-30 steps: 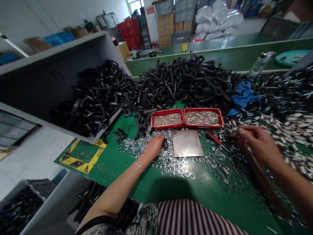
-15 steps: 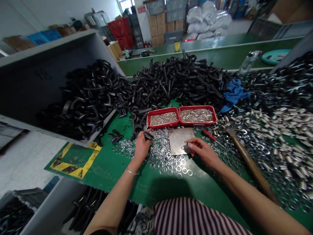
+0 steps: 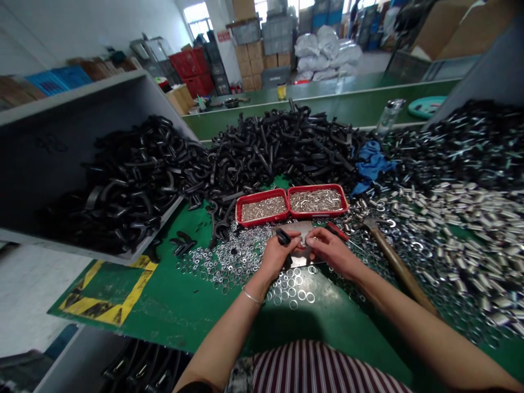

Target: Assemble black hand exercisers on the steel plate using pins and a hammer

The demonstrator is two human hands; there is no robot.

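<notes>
My left hand is closed on a black part above the left side of a flat metal plate. Close beside it, my right hand pinches something too small to make out. The fingertips of both hands nearly meet over the plate. Loose metal rings lie in front of the plate and to its left. Behind it are two red trays, one with tiny parts and one with small pins.
A black heap of parts fills the back, spilling from a tilted grey bin at left. On the right are a screwdriver, a hammer, a blue cloth and metal sleeves.
My left hand has moved right with the black part, from over the rings to the plate, and now meets my right hand. The camera view has shifted slightly.
</notes>
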